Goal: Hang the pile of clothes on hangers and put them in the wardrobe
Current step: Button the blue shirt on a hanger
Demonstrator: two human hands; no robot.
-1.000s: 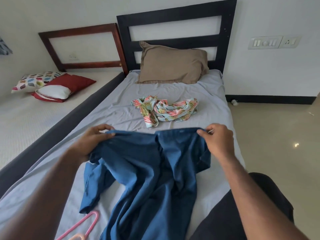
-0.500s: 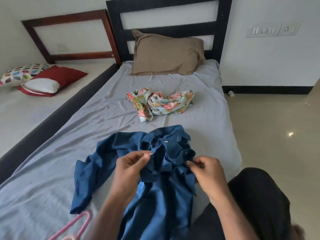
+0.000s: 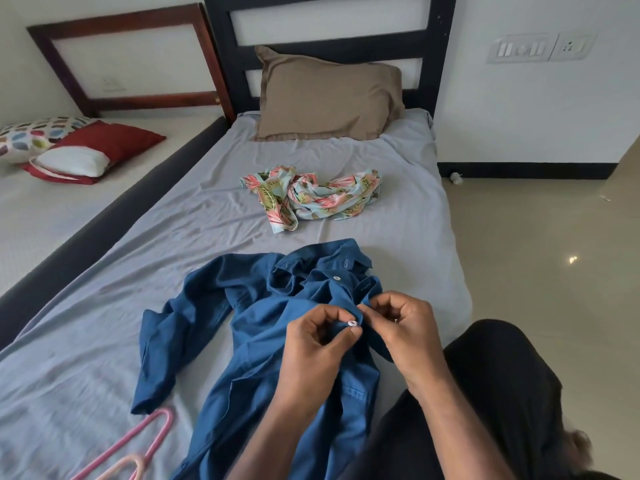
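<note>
I see a grey-sheeted bed [image 3: 145, 306] with a tan pillow [image 3: 329, 95] at its dark headboard and a crumpled floral garment [image 3: 311, 195] mid-mattress. Nearer me lies the blue shirt [image 3: 249, 341], its placket pinched by both hands: left hand [image 3: 318, 344] holding a white button [image 3: 352, 323], right hand [image 3: 405, 327] gripping the facing edge. Pink hangers [image 3: 138, 448] lie bottom left.
</note>
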